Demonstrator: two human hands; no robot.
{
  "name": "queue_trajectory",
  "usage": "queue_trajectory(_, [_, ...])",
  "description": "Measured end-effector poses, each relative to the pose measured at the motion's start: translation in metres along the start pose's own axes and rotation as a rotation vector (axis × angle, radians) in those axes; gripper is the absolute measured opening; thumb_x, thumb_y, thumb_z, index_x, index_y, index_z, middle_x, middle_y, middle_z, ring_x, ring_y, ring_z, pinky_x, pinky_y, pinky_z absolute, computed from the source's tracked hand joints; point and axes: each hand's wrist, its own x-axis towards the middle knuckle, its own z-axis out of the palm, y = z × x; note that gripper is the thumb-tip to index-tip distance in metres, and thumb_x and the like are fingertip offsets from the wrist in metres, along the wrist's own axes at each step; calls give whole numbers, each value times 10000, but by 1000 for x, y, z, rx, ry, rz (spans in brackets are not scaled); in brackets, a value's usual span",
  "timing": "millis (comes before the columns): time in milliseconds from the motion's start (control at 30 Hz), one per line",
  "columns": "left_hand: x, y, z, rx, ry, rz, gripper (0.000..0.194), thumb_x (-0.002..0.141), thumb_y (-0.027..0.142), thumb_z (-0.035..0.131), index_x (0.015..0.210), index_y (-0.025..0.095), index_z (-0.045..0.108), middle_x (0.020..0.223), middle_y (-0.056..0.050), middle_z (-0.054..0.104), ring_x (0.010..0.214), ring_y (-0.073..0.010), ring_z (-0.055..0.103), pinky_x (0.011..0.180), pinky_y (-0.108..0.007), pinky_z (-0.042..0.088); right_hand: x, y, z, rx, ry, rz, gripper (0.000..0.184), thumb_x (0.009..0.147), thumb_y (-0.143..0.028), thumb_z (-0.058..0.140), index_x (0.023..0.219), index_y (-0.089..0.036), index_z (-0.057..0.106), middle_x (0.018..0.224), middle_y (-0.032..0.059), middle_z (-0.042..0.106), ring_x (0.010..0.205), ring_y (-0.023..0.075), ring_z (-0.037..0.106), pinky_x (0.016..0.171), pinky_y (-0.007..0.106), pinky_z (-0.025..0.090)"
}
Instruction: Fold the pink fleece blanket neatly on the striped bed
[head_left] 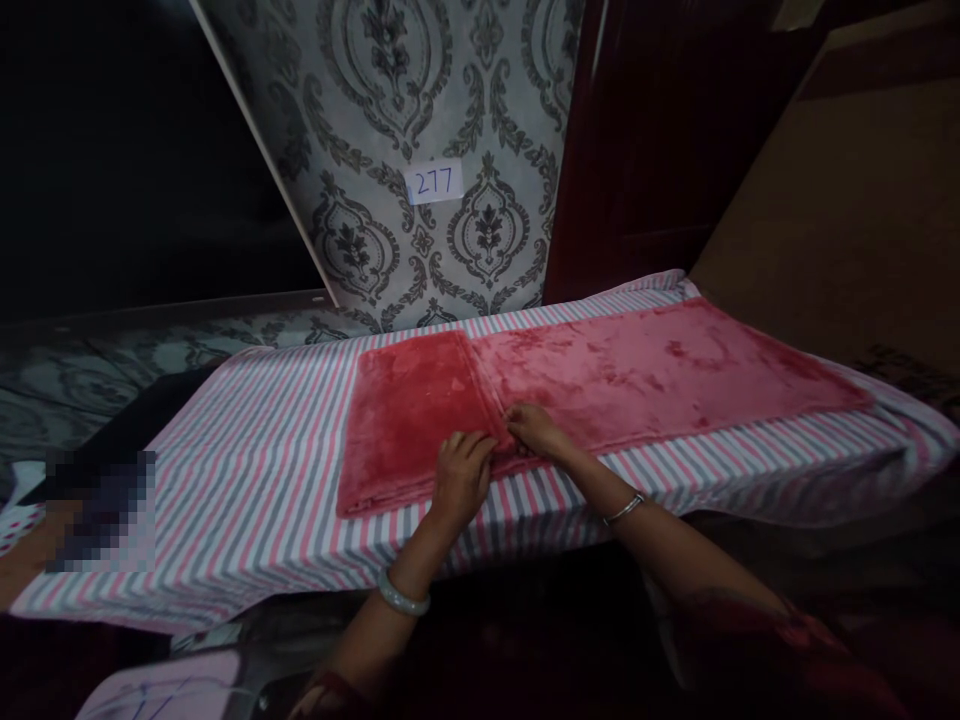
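Note:
A long red plush towel point(637, 370) lies across a table covered with a pink, grey and white striped cloth point(255, 470). Its left end is folded over into a thicker square section point(412, 410). My left hand point(461, 475) rests on the near edge of that folded part, fingers curled onto the fabric. My right hand point(536, 430) sits just beside it at the fold line, fingers pinching the towel's edge. Both wrists wear bangles.
A patterned grey wallpaper panel with a white label reading 277 point(433, 182) stands behind the table. A dark wooden door point(660, 150) is to its right. A blurred dark object point(97, 510) lies at the table's left end.

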Motion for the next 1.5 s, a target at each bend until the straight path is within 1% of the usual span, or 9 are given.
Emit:
queue_trajectory(200, [0,5,5,64,-95,72,329,920,120,482,1163,198,690,1188,-109,708,981,-274,583,801,-442,493,-2,-4,-1,-89,100,-34,181,807,-38,490,730,-170,587,483,-47,526,435,118,530,478,197,408])
queue_trajectory(300, [-3,6,7,126,-123,73,367,900,101,496,1208,198,670,1243,-108,685,1002,-289,573,801,-450,495,-9,-12,-6,-148,166,-94,150,838,-79,519,765,-164,620,664,24,643,649,157,624,643,242,482])
queue_trajectory(433, [-4,4,8,156,-111,107,331,900,118,520,1181,188,678,1230,-113,689,983,-299,575,752,-450,499,-18,-27,-6,-239,259,-454,253,941,-179,449,1021,-173,689,1049,104,700,1020,200,631,946,338,475])
queue_trajectory(533, [-6,5,10,129,-85,136,302,907,131,526,1154,192,688,1134,-113,715,938,-285,584,751,-446,510,-13,-25,5,-299,168,-711,424,998,-253,358,1349,-190,587,1386,115,585,1325,216,485,1133,429,360])
queue_trajectory(667, [-19,7,8,88,-32,174,358,889,89,525,1201,197,665,1187,-111,695,1045,-269,598,859,-443,530,6,0,22,-463,-58,-585,526,1005,-295,322,1494,-153,452,1564,117,389,1481,237,276,1198,505,255])
queue_trajectory(800, [-22,-6,-20,-14,0,176,285,935,146,477,1098,217,699,1138,-82,715,1073,-224,629,947,-408,521,13,14,24,-561,-97,-542,558,997,-291,377,1533,-139,387,1610,104,292,1507,221,204,1222,465,207])
queue_trajectory(1033, [-14,-63,-80,346,-135,-350,508,941,373,511,1398,156,555,1468,-175,523,1400,-345,431,1153,-558,335,1,-6,19,-663,-120,-483,577,999,-360,397,1534,-142,391,1602,136,294,1502,251,219,1206,498,217])
queue_trajectory(1200, [-33,-70,-73,431,-364,-473,624,943,488,503,1506,226,441,1628,-166,267,1504,-387,214,1165,-619,247,-6,5,26,-687,-123,-477,660,1009,-465,367,1581,-149,275,1626,126,226,1517,245,158,1216,509,171])
queue_trajectory(1500, [-32,-72,-79,380,-425,-499,608,962,475,481,1515,229,424,1632,-156,255,1508,-371,208,1172,-603,248,-8,16,26,-619,-56,-542,605,1011,-410,367,1561,-159,329,1608,111,292,1501,220,223,1217,478,208])
